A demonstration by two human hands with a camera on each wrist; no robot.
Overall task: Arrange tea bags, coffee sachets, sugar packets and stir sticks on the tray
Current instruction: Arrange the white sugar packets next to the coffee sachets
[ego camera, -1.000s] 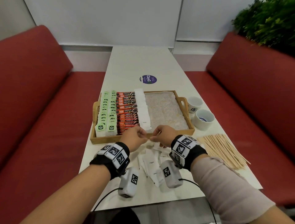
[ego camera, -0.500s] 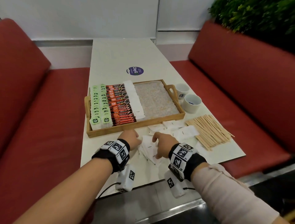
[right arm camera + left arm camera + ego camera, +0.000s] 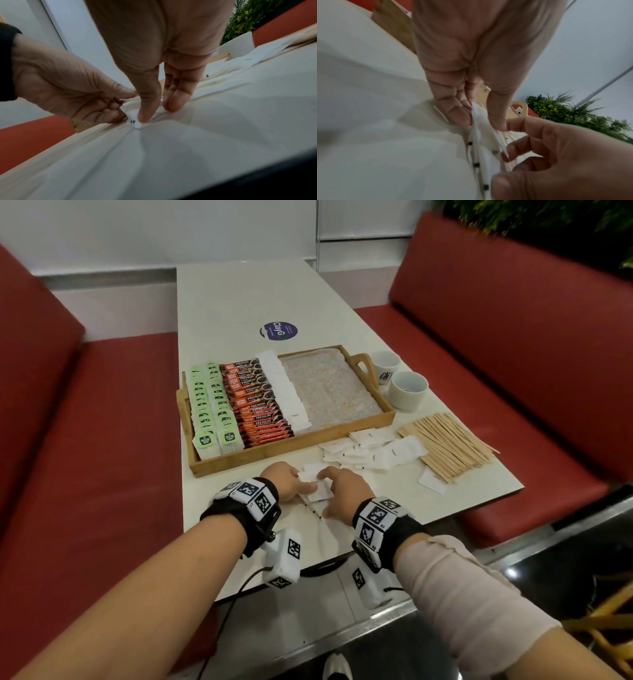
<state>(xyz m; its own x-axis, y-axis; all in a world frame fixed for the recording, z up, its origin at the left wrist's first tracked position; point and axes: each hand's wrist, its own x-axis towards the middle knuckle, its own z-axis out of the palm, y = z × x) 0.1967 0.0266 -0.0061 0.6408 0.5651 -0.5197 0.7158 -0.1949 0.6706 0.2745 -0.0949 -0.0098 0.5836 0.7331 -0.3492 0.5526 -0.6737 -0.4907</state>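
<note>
Before the tray (image 3: pixel 291 445), both hands' grip on sugar packets (image 3: pixel 317 486) (axis unclear).

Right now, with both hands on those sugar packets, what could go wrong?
1. The left hand and right hand pinch several thin sugar packets at once; some may slip or fan out.
2. Carrying them to the tray could nudge the sugar row already laid there.

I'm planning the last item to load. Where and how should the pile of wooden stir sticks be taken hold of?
The stir sticks lie flat and roughly parallel on the table, right of the sugar packets. Probably best: come from above with the right hand, fingers across the sticks' mid-length, pinching a bundle from both long sides so it stays level.
</note>
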